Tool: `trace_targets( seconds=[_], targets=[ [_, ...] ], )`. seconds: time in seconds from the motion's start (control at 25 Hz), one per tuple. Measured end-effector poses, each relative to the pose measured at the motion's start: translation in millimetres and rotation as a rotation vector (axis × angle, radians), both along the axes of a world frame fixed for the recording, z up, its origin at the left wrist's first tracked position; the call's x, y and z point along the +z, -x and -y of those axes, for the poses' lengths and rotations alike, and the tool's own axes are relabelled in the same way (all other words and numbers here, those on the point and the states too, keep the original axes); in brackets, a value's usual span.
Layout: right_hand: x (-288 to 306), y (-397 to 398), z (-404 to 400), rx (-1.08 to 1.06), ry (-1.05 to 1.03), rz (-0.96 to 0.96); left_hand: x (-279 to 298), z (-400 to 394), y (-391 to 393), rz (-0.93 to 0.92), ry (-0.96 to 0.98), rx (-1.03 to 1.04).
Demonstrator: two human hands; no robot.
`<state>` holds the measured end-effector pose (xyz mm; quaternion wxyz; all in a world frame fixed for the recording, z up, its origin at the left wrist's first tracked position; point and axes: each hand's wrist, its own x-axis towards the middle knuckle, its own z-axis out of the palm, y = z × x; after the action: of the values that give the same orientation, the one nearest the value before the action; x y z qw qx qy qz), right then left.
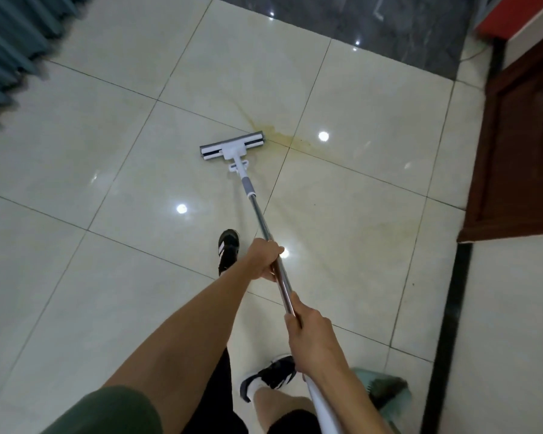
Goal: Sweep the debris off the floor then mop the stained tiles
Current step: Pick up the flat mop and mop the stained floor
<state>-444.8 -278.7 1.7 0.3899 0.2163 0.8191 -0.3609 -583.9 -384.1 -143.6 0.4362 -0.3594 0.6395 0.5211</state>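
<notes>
Both hands grip the mop (pixel 232 147) pole: left hand (pixel 263 259) midway, right hand (pixel 308 332) higher. It looks light and stiff, its head meeting the stain (pixel 290 140) on slick tiles (pixel 107 151).

— What's the mop (pixel 257 211) like?
— A flat white and grey head (pixel 232 147) on a long silver pole; I've got the head lying flat on the cream tiles (pixel 76 145), pole slanting back up toward me.
— And the stain?
— A yellowish smear (pixel 290 141) running along the grout line, starting just at the head's right end and trailing off to the right. Fainter yellow streaks fan out beyond it.
— Any sweeping gear?
— A pale green dustpan (pixel 389 389) sits on the floor near my right foot, dark debris inside, blurred
</notes>
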Motion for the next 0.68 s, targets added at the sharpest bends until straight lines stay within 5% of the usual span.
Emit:
trace_targets(
  seconds=[0.32, 0.68],
  targets=[
    [-14.1, 71.5, 39.6, -0.068, 0.047, -0.014, -15.5, 25.0, 68.6, -0.138, 0.058, 0.141],
    [-65.3, 318.3, 101.9, -0.133, 0.049, -0.078, -56.7, 84.2, 326.8, -0.191, 0.112, 0.078]
  ],
)
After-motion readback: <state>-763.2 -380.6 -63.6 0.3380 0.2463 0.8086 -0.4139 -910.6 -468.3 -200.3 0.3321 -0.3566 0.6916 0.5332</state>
